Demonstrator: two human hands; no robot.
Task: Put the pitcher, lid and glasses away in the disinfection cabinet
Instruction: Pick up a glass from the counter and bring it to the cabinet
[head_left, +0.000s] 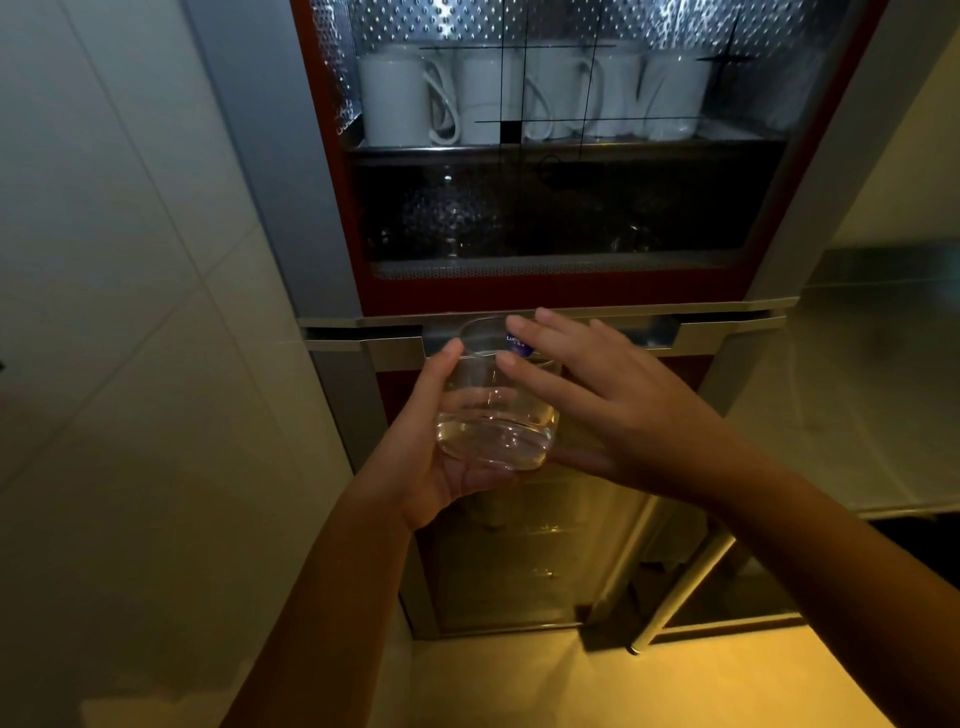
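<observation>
Holding a clear, thick-based round glass (488, 431) is the left hand (415, 462).

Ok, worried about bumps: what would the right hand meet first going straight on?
Likely the glass held in the left hand; the right hand reaches across it. Depth is unclear.

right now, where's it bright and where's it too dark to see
Head view: the white mugs are brightly lit, with glare on the dimpled back panel; the shelf below is nearly black, its contents unreadable; warm yellow light falls on the floor; the glass in the left hand is dim but legible; the wide lens slants the cabinet frame.
</observation>
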